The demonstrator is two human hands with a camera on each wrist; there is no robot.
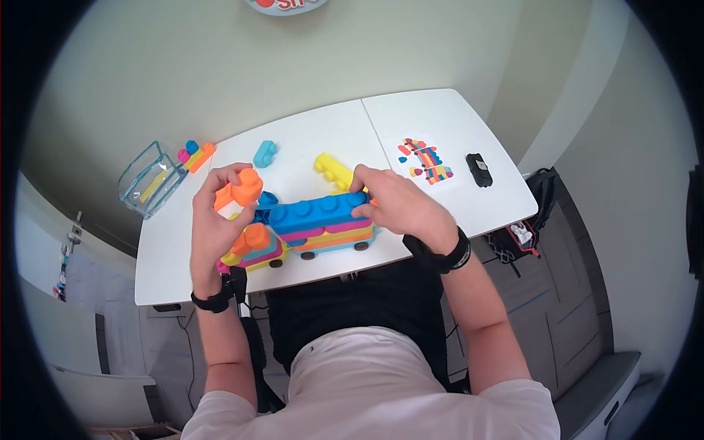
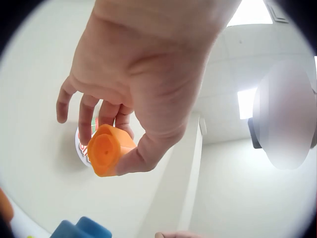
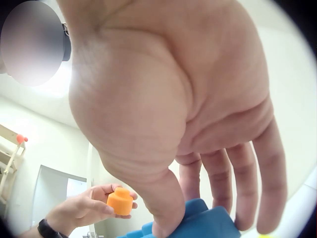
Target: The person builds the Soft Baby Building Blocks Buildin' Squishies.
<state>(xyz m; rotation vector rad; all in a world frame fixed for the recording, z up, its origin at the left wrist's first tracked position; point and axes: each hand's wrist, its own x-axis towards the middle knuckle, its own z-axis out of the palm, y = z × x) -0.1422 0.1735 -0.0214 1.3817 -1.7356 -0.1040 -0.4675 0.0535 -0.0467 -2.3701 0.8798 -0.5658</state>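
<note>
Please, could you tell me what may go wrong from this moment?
The orange block is in the air, held only by the left grip, so it might slip and drop. The wheeled stack is near the front edge of the table; if the right grip pushes the long blue block on top, the stack could perhaps roll or come apart.

A white worktop (image 1: 418, 110), divided by a thin seam, stood before a plain pale wall (image 1: 411, 44) that carried a rounded sign (image 1: 286, 6). The floor (image 1: 528, 315) was grey with dark linear markings, and a low grey-topped unit (image 1: 605, 389) occupied its right side. Bright rectangular light panels (image 2: 250, 12) were set in the pale ceiling (image 2: 223, 64); a light-toned rack (image 3: 7, 156) stood farther back.
</note>
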